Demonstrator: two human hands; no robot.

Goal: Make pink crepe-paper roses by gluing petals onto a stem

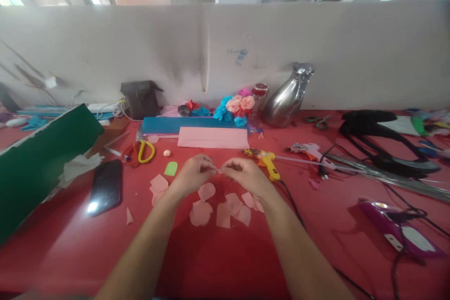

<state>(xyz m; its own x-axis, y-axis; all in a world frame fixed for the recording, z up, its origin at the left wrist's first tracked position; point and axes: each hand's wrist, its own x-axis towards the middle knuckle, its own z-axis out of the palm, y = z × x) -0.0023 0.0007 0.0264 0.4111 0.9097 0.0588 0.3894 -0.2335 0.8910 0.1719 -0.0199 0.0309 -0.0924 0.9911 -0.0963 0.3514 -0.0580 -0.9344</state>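
Observation:
My left hand [192,176] and my right hand [246,174] meet above the middle of the red table, fingertips pinched together. Between them is a small pink piece of paper [220,171], mostly hidden by the fingers. Below the hands lie several pink paper petals: a round stack [201,214], a single petal [206,191] and a loose group [230,208]. More pink pieces [159,183] rest left of my left forearm, near a green rounded template [171,168]. Close to my right hand is a yellow glue gun [269,164].
Scissors [146,151], a phone [105,187] and a green board [45,164] lie at left. Behind are a pink paper strip [213,138], paper flowers [237,105] and a metal jug [286,98]. A second glue gun [312,151] and a purple corded device [397,229] lie right.

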